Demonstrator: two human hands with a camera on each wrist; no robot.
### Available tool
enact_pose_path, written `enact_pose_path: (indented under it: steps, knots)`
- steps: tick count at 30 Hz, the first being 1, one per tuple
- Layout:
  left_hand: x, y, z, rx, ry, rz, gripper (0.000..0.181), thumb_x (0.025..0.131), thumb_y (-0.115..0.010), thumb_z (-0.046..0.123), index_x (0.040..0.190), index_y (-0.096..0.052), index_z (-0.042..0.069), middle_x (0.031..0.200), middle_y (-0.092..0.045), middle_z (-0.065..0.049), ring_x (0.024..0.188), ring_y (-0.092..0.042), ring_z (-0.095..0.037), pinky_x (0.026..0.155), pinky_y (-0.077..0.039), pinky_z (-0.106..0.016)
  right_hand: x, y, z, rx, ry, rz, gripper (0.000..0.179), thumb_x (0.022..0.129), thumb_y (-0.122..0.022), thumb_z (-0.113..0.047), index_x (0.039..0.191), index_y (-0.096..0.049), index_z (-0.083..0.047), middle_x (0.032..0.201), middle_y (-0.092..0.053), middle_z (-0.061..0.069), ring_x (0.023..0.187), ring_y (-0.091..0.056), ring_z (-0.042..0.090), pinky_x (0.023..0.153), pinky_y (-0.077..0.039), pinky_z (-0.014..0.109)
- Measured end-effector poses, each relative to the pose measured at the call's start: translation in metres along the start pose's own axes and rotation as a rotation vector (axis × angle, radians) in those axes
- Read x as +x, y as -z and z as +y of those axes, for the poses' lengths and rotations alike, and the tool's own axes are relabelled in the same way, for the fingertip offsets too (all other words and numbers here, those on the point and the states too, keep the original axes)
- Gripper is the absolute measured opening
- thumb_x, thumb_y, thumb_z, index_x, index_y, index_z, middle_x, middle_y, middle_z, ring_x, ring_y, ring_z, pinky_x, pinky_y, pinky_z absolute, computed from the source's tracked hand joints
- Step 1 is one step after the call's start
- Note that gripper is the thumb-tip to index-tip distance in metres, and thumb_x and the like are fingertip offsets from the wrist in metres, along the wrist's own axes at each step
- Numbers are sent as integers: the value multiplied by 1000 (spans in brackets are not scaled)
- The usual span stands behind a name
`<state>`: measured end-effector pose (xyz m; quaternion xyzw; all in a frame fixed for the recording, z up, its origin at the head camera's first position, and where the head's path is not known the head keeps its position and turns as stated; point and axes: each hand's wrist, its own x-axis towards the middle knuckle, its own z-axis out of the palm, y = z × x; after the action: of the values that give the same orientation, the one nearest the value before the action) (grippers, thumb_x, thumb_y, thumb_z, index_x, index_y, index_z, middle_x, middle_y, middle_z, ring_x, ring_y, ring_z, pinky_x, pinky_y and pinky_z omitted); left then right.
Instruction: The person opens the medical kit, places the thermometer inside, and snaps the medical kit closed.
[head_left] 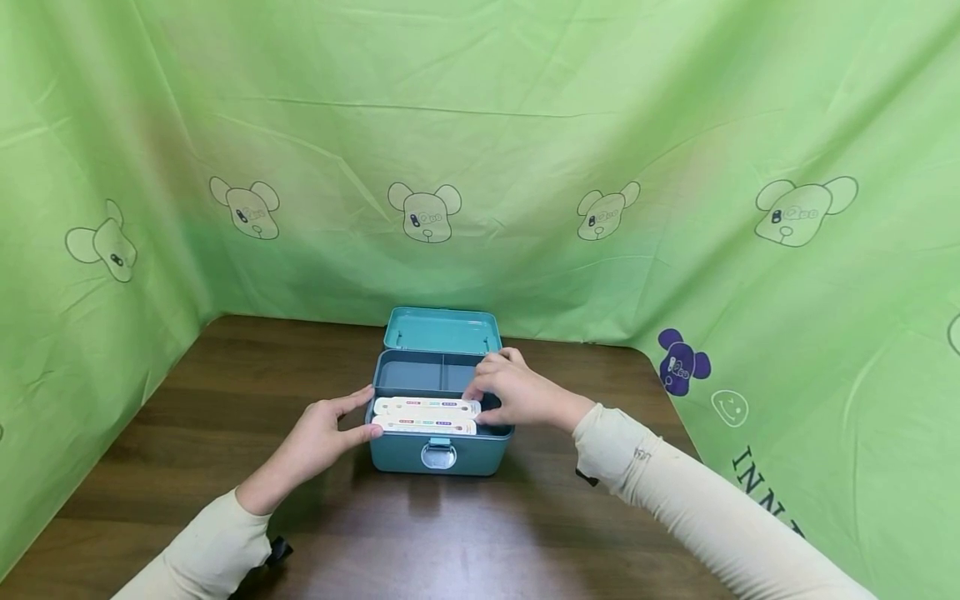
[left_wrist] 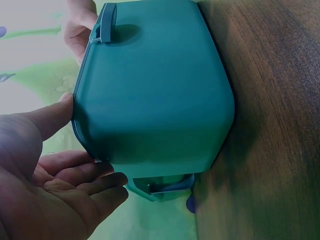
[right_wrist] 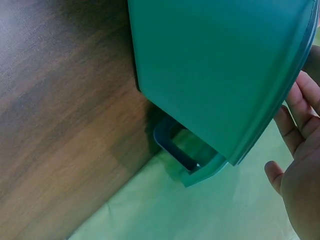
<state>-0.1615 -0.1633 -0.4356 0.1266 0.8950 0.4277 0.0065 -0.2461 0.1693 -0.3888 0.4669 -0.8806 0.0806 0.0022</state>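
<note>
A blue-green lidded box (head_left: 450,454) with a silver front latch sits on the table, its lid (head_left: 442,332) tipped open behind it. Two slim white packs with small coloured print lie lengthwise inside, the back pack (head_left: 427,407) behind the front pack (head_left: 423,425). My left hand (head_left: 322,437) touches the box's left end: thumb at the front left corner, other fingers extended along the side. Reaching in from the right, my right hand (head_left: 525,396) pinches the right end of the back pack between thumb and fingers. In the right wrist view the box wall hides those fingertips.
Behind the packs, inside the box, is a grey-blue tray (head_left: 408,373) with a divider. A carrying handle (right_wrist: 172,147) hangs at the lid. The wooden table (head_left: 187,433) meets a green printed curtain (head_left: 525,275) at the back and sides.
</note>
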Motion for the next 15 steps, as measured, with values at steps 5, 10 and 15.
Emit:
enact_pose_path:
  steps: [5, 10, 15]
  knots:
    - [0, -1, -1, 1, -2, 3, 73, 89, -81, 38, 147, -54, 4, 150, -54, -11, 140, -50, -36, 111, -43, -56, 0, -4, 0, 6, 12, 23, 26, 88, -83, -33, 110, -78, -22, 93, -64, -11, 105, -52, 12, 109, -28, 50]
    - [1, -1, -1, -3, -4, 1, 73, 89, -81, 38, 147, -54, 4, 150, -54, -11, 140, -49, -36, 111, -43, -56, 1, -7, -2, -10, 19, 40, 26, 88, -83, -36, 112, -79, -25, 97, -64, -13, 109, -53, 13, 111, -27, 50]
    - [1, -1, -1, 6, -15, 5, 71, 89, -81, 35, 146, -55, 2, 149, -55, -11, 139, -51, -37, 111, -44, -56, 3, -10, -4, -44, 34, 61, 27, 88, -82, -37, 112, -78, -26, 102, -67, -13, 111, -55, 14, 112, -27, 52]
